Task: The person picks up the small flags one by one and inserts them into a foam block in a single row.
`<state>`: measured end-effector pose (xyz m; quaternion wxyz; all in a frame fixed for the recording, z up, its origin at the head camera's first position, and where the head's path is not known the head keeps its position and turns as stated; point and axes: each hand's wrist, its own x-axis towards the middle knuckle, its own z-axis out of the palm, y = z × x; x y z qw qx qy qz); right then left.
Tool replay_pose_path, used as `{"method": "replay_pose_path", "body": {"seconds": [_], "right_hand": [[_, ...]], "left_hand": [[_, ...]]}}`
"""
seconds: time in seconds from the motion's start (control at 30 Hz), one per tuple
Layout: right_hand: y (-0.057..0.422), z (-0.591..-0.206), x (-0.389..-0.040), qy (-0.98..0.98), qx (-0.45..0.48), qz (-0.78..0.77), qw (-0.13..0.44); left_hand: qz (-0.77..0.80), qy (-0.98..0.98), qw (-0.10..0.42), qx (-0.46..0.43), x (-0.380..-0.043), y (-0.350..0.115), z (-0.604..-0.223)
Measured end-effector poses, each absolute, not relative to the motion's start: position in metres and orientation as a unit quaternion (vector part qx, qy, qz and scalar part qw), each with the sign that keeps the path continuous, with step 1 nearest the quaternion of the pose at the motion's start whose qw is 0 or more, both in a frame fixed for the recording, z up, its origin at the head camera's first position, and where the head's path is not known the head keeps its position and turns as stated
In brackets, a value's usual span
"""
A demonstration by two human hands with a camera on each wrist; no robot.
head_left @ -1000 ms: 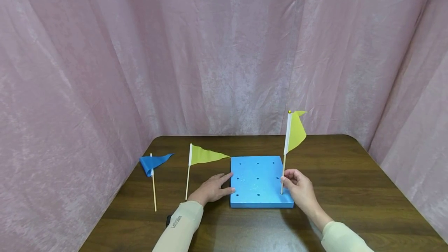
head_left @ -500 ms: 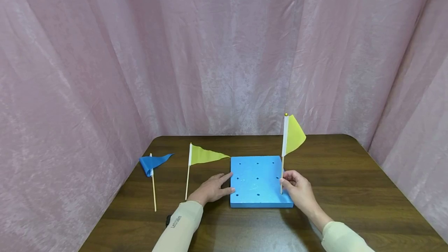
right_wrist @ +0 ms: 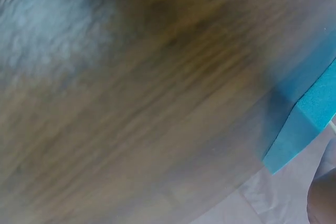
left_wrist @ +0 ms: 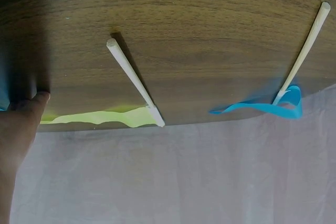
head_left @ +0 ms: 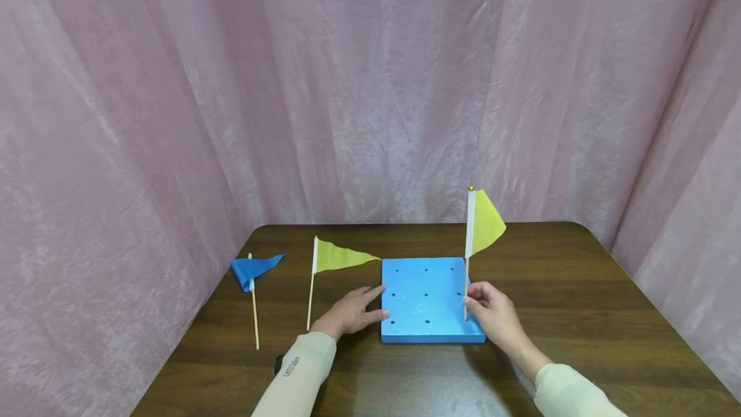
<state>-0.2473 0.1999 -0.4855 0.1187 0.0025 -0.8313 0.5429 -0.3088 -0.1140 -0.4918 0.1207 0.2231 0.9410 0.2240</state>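
Nearest, on the near side of the blue board (head_left: 411, 308), two pale sleeves (head_left: 296, 375) cover the person's forearms, one coming in towards each side of it; lettering runs along the left one, and a dark band (head_left: 279, 364) shows at its outer edge.

At the board's left edge lies the left hand (head_left: 350, 313), fingers spread and gripping nothing, thumb and a fingertip touching the board. At the board's right edge is the right hand (head_left: 493, 315), thumb and fingers pinching the stick of the upright yellow flag (head_left: 486, 225). That stick's foot is at the board's near right corner; whether it sits in a hole cannot be told. The flag, tipped with a small gold ball (head_left: 471, 188), rises higher than the board's far edge, its cloth hanging away to the right.

The board lies flat, and eight small holes show in rows across its top.

Well to the left of the board, the blue flag (head_left: 255, 268) lies with its cloth folded over near the top of its stick. Between it and the board lies the second yellow flag (head_left: 341, 257), cloth pointing at the board's far left corner, stick running nearward.

Behind the board stretches more of the brown wooden table (head_left: 556, 256), then a pink curtain (head_left: 370, 95) in folds.
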Motion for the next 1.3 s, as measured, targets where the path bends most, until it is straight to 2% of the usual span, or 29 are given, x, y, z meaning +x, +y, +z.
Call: {"method": "replay_pose_path", "body": {"seconds": [0.57,0.9,1.3], "right_hand": [[0.214,-0.485,-0.246,-0.861,0.022,0.492,0.128],[0.205,-0.483,-0.245,-0.885,0.036,0.449,0.117],[0.204,-0.482,-0.244,-0.889,0.04,0.437,0.131]], "left_hand": [[0.232,0.939,0.124,0.22,-0.309,-0.117,-0.497],[0.226,0.942,0.124,0.214,-0.309,-0.114,-0.496],[0.224,0.943,0.121,0.214,-0.312,-0.114,-0.497]]}}
